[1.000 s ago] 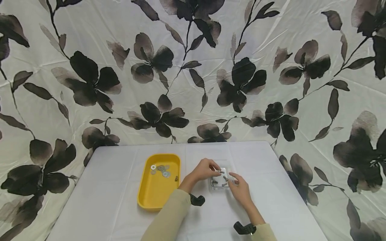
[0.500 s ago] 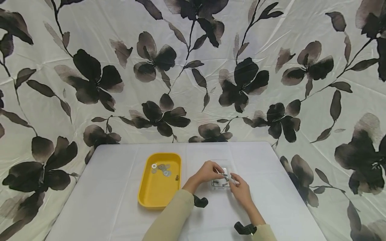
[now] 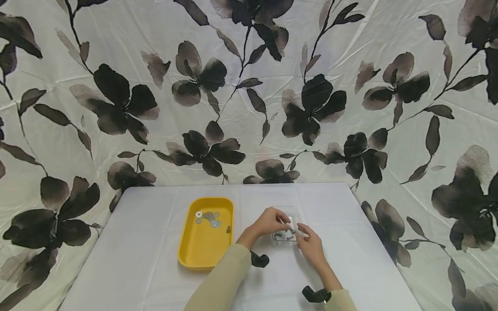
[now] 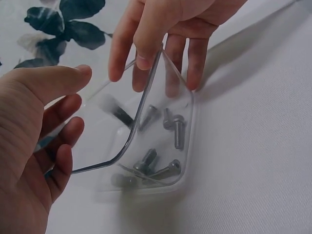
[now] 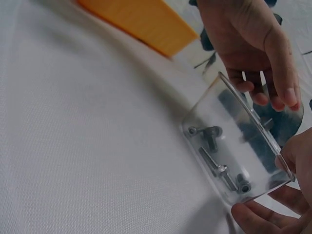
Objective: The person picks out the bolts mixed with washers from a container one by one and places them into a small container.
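A clear plastic box (image 3: 277,240) holds several metal socket-head screws (image 4: 178,130). My right hand (image 3: 310,244) grips its right wall, thumb over the rim and fingers outside. My left hand (image 3: 269,221) hovers over the opposite side of the box. In the left wrist view its thumb and fingers (image 4: 68,105) are apart with nothing between them. Below the rim, a blurred dark screw (image 4: 118,112) appears to be dropping into the box. The right wrist view shows other screws (image 5: 222,169) lying along the bottom.
Left of the box stands a yellow tray (image 3: 200,257) with several flat washers (image 3: 209,215) and one screw (image 3: 228,229). The white-covered table (image 3: 151,259) meets a floral cloth (image 3: 256,108) at the back. Each wrist wears a black strap mount.
A screw pinched in my left fingertips over the box has been let go. The left hand shifted slightly right and down, then held still. The right hand keeps its grip on the box.
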Tool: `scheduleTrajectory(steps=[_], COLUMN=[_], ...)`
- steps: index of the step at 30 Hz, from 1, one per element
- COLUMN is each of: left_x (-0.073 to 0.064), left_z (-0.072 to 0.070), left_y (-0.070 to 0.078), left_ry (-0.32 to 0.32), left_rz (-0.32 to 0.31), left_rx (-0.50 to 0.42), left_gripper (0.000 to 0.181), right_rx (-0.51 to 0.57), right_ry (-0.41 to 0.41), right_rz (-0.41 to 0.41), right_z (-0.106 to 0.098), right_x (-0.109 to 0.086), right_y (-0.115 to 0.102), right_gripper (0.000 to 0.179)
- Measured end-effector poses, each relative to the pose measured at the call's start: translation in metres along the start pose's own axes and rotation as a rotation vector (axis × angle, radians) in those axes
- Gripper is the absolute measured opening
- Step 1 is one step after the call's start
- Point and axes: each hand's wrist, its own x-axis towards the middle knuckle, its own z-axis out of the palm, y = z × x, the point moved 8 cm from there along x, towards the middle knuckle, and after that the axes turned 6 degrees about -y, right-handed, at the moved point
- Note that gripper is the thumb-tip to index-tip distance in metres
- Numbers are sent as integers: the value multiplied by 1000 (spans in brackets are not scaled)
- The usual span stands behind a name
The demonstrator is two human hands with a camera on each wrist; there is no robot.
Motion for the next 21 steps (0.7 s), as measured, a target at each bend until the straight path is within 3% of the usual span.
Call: scheduleTrajectory(steps=[9,18,21], left_x=[-8,-21,-24], left_z=[-5,-25,-33], left_y=[-2,-3,-5], left_ry=[-18,1,13], left_rz=[-6,5,-6], left_rx=[5,0,-9], left_gripper=[13,18,17], right_rx=[-26,-62,-63], right_ry=[1,18,14], right_rz=[6,-23,0], right_z=[3,2,2], right_x=[-1,-4,-3], right_y=[1,-3,-2], right_gripper=[42,42,42])
